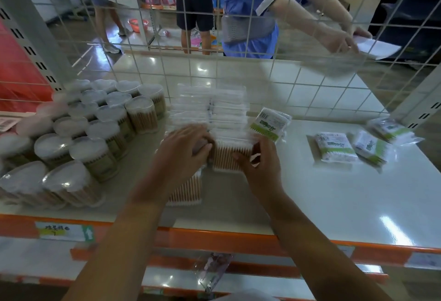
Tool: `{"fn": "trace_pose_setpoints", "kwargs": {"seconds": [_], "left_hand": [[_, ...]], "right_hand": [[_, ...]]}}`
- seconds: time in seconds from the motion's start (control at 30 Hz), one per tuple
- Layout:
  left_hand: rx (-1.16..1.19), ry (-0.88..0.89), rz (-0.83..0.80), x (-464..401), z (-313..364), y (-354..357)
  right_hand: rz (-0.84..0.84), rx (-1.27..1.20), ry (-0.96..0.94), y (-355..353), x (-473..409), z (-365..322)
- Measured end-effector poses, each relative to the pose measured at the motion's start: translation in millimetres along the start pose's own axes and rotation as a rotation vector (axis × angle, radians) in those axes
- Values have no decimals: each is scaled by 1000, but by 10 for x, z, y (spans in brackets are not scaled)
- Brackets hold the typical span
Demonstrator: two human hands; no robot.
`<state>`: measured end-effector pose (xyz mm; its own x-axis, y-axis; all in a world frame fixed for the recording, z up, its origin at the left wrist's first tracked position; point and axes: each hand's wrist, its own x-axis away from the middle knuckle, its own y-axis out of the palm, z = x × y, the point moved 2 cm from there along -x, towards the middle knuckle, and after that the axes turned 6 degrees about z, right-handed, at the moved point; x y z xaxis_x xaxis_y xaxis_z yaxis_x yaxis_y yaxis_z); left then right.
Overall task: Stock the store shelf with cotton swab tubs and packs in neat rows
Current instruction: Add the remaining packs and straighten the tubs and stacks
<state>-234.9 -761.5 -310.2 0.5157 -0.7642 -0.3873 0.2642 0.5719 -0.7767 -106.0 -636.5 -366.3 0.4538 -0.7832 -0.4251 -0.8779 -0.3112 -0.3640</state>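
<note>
Between both hands' curled fingers (pixel 241 157), front clear pack (pixel 232 158) of wooden swabs gripped at its ends, standing on shelf (pixel 310 193). Judged light, slippery-wrapped, slightly flexible; best pinched at end edges.

White wire grid (pixel 238 66) backs the shelving; glossy floor (pixel 86 54) beyond (ceiling lights reflected), other shoppers standing

Handwritten yellow price label (pixel 62 231) on the orange shelf edge (pixel 214 237), characters too blurred to read, barcode on green-banded swab pack (pixel 270 122), print illegible
</note>
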Motion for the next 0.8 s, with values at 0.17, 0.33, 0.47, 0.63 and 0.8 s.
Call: {"fn": "trace_pose_setpoints", "kwargs": {"seconds": [0.17, 0.33, 0.47, 0.63, 0.8], "left_hand": [[-57, 34, -34, 15, 13, 10], [-157, 117, -60, 6, 29, 3], [-163, 120, -50, 5, 43, 1], [-185, 118, -50, 18, 52, 7], [-137, 130, -88, -77, 63, -18]], "right_hand": [[40, 125, -214, 17, -1, -48], [34, 228, -323, 53, -1, -42], [17, 239, -325, 60, -3, -14], [11, 269, -301, 58, 6, 1], [66, 256, -269, -14, -23, -105]]}}
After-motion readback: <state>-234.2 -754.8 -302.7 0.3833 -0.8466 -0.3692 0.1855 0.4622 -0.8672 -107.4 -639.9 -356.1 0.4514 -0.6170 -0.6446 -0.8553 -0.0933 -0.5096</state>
